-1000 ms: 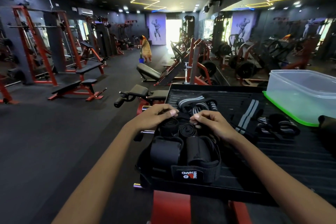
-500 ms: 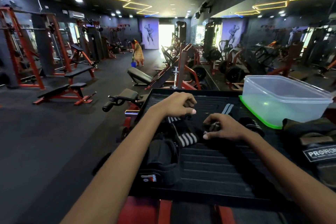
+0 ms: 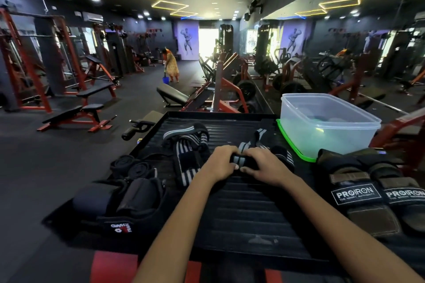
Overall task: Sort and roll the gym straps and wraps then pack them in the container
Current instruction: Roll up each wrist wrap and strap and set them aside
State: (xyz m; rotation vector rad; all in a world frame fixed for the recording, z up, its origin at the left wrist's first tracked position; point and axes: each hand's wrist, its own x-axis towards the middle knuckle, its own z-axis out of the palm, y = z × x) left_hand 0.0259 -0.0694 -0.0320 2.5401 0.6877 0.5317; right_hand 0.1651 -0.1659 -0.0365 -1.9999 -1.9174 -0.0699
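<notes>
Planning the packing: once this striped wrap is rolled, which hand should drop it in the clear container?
Probably the right hand: the clear container stands on its side of the mat, just beyond it. Both hands, left hand included, grip the striped wrap now.

Both forearms reach forward; left hand [image 3: 220, 163] and right hand [image 3: 264, 165] side by side, fingers curled, thumbs nearly touching.

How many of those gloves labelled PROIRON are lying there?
2, side by side at the right edge of the black mat: one PROIRON glove nearer the hands, the other PROIRON glove partly cut off by the frame. More may lie out of view.
</notes>
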